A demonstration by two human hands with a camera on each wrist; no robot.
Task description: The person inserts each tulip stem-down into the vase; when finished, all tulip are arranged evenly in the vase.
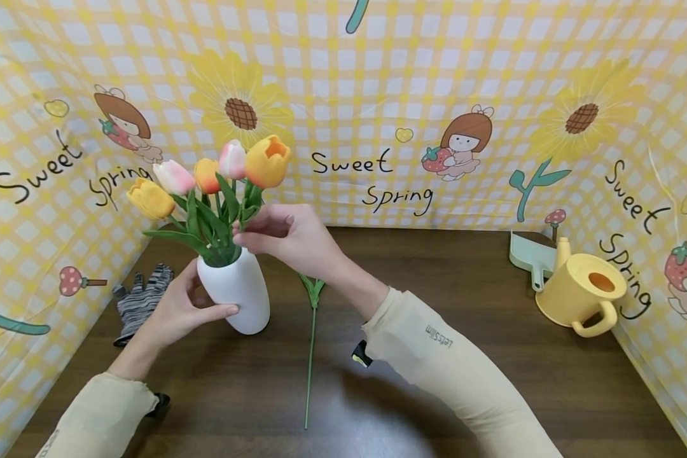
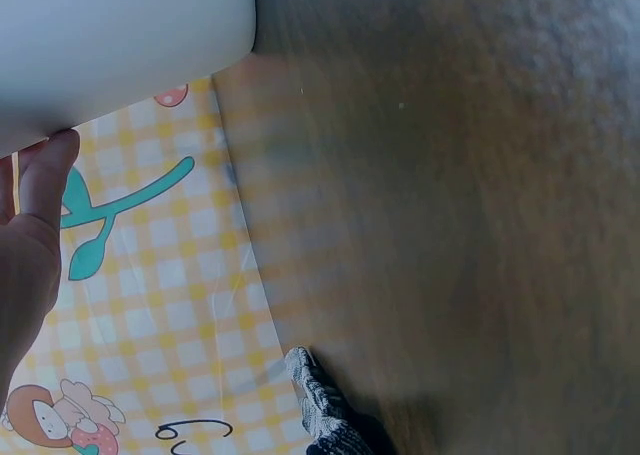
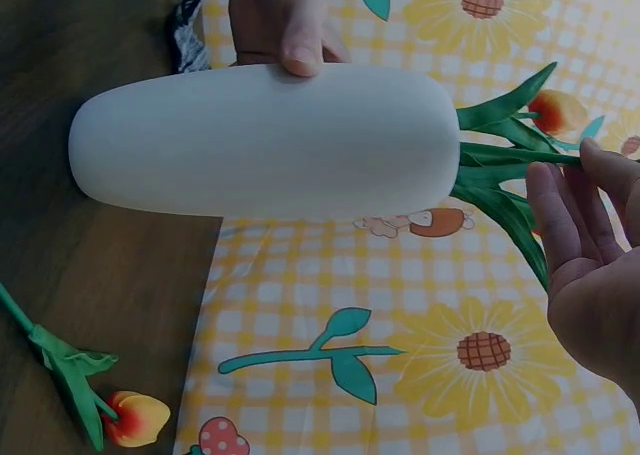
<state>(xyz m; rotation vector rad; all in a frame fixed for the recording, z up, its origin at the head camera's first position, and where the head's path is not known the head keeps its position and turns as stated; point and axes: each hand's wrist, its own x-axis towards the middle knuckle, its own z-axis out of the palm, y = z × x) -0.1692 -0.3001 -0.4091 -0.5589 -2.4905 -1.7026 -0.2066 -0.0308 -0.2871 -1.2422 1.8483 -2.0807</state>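
Note:
My left hand grips the white vase around its side, with the thumb across the front. Several artificial tulips stand in the vase: a yellow tulip, pink-and-white ones and orange ones. At the vase mouth my right hand pinches a green tulip stem between thumb and fingers, just below the large orange tulip head. A loose tulip lies on the table to the right of the vase. Its red-and-yellow head shows in the right wrist view but is hidden behind my right arm in the head view.
Left of the vase lies a grey-and-black striped glove. A yellow watering can stands at the right beside a pale green dustpan. Yellow checked cloth walls the brown table at the back and sides.

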